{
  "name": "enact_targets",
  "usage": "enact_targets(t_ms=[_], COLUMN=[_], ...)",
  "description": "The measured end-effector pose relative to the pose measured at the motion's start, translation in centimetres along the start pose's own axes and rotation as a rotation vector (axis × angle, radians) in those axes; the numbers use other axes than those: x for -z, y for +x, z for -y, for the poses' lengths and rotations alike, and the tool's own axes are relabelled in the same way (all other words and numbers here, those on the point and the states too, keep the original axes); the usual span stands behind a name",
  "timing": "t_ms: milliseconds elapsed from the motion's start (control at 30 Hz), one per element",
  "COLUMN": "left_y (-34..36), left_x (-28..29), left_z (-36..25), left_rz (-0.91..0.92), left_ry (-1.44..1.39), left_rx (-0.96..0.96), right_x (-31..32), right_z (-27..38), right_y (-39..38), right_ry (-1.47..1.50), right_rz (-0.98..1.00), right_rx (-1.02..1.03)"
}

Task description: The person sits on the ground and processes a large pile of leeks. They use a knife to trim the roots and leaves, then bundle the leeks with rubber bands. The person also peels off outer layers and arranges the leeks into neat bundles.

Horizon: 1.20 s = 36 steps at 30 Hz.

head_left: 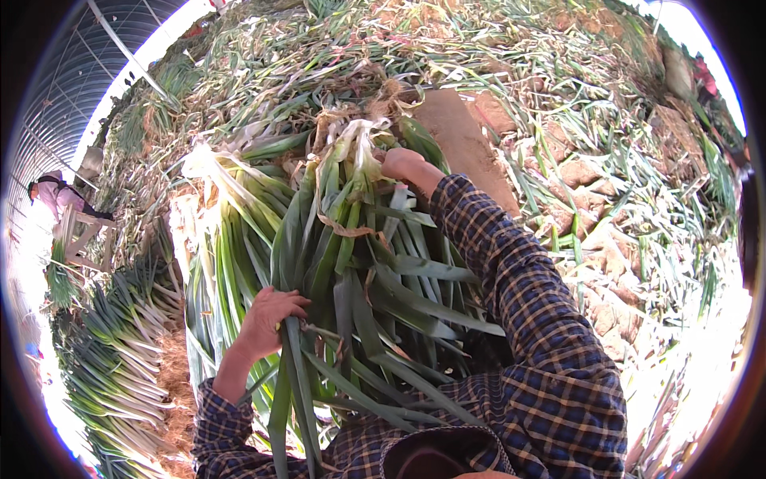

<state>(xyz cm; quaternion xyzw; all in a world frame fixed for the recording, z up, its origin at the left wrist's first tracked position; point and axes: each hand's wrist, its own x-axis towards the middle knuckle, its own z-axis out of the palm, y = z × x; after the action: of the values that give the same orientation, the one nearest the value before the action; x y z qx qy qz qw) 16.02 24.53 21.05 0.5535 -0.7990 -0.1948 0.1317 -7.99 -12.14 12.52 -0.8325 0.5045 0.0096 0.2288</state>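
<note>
A thick bunch of green onions (347,231) lies in front of me. Its pale stem ends point away, and its long leaves spread down over my lap. My right hand (411,168) is closed at the pale end of this bunch, with its fingertips partly hidden. Lower on the left, my left hand (270,319) curls its fingers around several of the long leaves. Beside the bunch on the left lies another heap of green onions (227,231), its whitish ends dry and papery.
Cut leaves and peelings (383,60) litter the ground ahead. A brown board (459,140) lies beyond my right forearm, with brown clods (590,199) further right. Rows of green onions (120,343) lie at left. Another person (60,195) is by a wooden stand (86,239), far left.
</note>
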Motion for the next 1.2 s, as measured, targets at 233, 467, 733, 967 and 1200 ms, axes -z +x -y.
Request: enact_targets(t_ms=[233, 467, 733, 967, 1200], left_y=[0.2, 0.0, -0.2, -0.6, 0.5], left_x=[-0.7, -0.7, -0.8, -1.9, 2.2], left_z=[0.5, 0.6, -0.2, -1.1, 1.6], left_rz=[-0.015, -0.011, -0.044, -0.156, 0.183], left_ry=[-0.039, 0.000, 0.070, 0.049, -0.132], left_rx=[0.069, 0.058, -0.039, -0.101, -0.243], right_x=[0.3, -0.4, 4.6, 5.0, 4.7], right_z=[-2.9, -1.3, 9.7, 13.5, 13.7], right_y=[8.9, 6.7, -4.9, -9.5, -7.2], right_ry=[0.061, 0.089, -0.248, -0.495, -0.531], right_rz=[0.084, -0.049, 0.329, 0.331, 0.274], right_rx=[-0.138, -0.041, 0.203, 0.298, 0.292])
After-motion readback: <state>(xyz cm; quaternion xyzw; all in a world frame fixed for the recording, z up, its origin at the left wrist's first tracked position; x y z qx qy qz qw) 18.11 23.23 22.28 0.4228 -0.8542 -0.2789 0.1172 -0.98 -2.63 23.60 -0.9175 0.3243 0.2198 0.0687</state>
